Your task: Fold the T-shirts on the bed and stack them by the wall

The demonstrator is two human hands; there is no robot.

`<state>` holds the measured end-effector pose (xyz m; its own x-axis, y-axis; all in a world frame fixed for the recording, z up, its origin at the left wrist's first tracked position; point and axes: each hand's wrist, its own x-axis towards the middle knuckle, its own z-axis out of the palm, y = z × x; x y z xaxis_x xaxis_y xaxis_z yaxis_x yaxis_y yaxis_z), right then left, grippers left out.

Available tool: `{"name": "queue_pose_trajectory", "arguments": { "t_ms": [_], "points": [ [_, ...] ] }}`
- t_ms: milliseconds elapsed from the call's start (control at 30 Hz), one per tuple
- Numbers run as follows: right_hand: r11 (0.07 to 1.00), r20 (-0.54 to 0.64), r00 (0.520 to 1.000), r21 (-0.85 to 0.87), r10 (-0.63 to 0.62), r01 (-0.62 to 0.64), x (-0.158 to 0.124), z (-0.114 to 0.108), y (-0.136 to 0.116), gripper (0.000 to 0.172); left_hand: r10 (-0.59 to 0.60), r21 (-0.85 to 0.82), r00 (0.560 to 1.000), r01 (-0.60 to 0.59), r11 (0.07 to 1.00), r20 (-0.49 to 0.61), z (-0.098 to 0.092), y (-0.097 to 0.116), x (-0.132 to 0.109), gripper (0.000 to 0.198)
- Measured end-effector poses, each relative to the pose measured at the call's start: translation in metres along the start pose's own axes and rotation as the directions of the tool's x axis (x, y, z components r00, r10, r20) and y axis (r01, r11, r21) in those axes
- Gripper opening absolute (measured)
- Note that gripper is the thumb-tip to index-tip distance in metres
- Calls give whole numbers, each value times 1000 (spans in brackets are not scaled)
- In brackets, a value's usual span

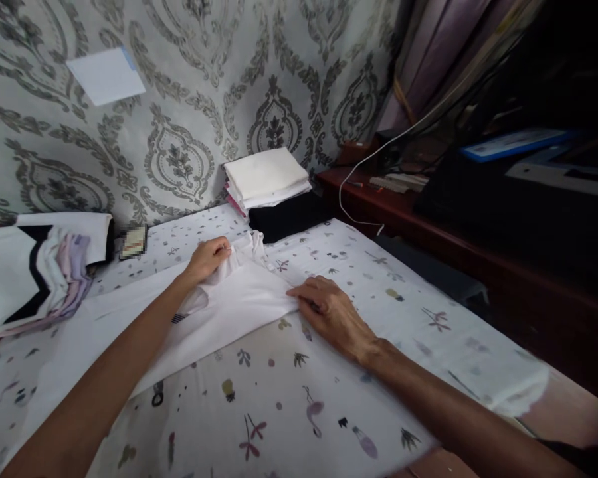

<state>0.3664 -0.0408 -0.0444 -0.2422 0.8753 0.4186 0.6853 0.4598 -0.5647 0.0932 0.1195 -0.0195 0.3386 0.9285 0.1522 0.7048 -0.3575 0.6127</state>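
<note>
A white shirt lies spread across the patterned bedsheet, its body running toward the lower left. Bunched fabric at its far end looks like the collar, and my left hand pinches the cloth beside it. On the right, the fingers of my right hand close on the shirt's outer corner, which is drawn out to a point. A small striped patch, perhaps a label, shows in a fold near my left wrist. My left forearm covers part of the shirt's body.
Folded white cloths are stacked by the wall, with a folded black cloth in front. More folded clothes lie at the left, beside a small blurred-out item. A dark red desk with a white cable borders the right.
</note>
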Motion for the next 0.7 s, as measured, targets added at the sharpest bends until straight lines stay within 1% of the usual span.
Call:
{"name": "queue_pose_trajectory", "arguments": {
  "t_ms": [67,100,167,233,267,333,400,433,467,500,600,633,700],
  "points": [
    [1000,6,1000,-11,-28,28,0,1,1,28,-17,49,1000,15,999,23,0,0,3,18],
    [999,8,999,-15,-39,39,0,1,1,28,-37,59,999,35,998,29,0,1,6,23],
    [998,6,998,-25,-57,57,0,2,2,28,-111,77,993,108,991,45,-2,2,12,35],
    [997,4,998,-36,-67,67,0,2,3,28,-195,65,976,189,980,95,-4,3,17,41],
    [997,2,997,-42,-72,72,0,2,3,28,-223,23,966,222,975,128,-5,3,19,39],
    [995,-2,996,-53,-85,85,-1,2,3,29,-231,-153,956,259,954,178,-4,3,20,32],
    [993,0,995,-68,-98,98,-1,2,2,29,-208,-343,966,250,906,155,-1,2,20,36],
    [992,5,995,-76,-101,101,-1,1,2,29,-195,-385,972,230,894,127,0,1,19,38],
    [991,12,995,-82,-101,102,-1,1,2,29,-183,-378,978,207,902,99,2,0,18,38],
    [991,18,995,-89,-100,101,-1,1,2,29,-170,-325,983,185,927,71,4,-1,18,36],
    [988,28,994,-109,-102,104,-2,1,2,28,-129,-71,992,130,989,11,8,-4,19,26],
    [987,30,994,-117,-105,108,-2,2,2,28,-116,-13,993,116,993,5,9,-4,19,25],
    [985,34,993,-132,-112,115,-2,2,2,28,-102,37,995,102,994,18,8,-4,20,25]
  ]
}}
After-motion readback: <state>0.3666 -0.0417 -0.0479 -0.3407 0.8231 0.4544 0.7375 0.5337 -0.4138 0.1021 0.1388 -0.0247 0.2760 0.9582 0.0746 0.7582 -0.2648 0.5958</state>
